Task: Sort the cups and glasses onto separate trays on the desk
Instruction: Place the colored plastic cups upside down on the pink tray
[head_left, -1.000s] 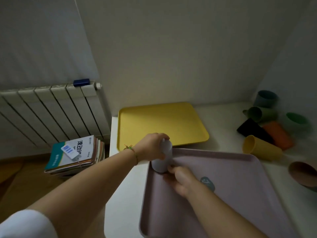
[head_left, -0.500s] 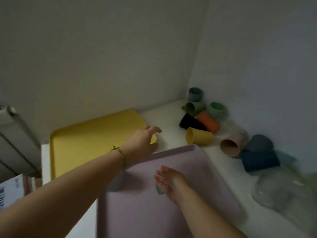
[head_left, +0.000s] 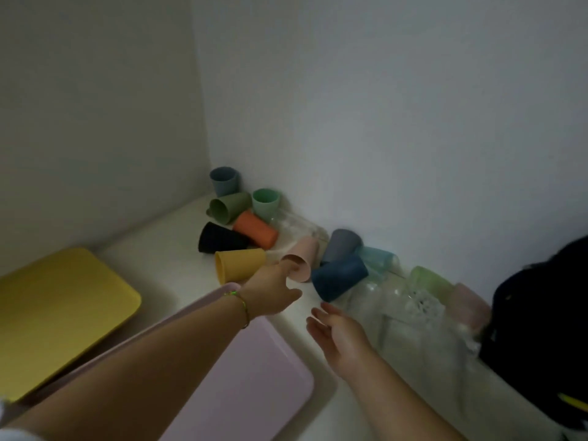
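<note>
Both hands, the left hand point(head_left: 273, 292) and right hand point(head_left: 337, 332), are reaching wide and empty toward the cups point(head_left: 339, 278) and glasses point(head_left: 397, 310) crowding the counter point(head_left: 165, 240); nearly all sorting is waiting.

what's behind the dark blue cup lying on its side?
Behind the dark blue cup sit a grey-blue cup and a teal translucent glass, both by the wall. Their lower parts are covered by it, so contact is unclear.
</note>
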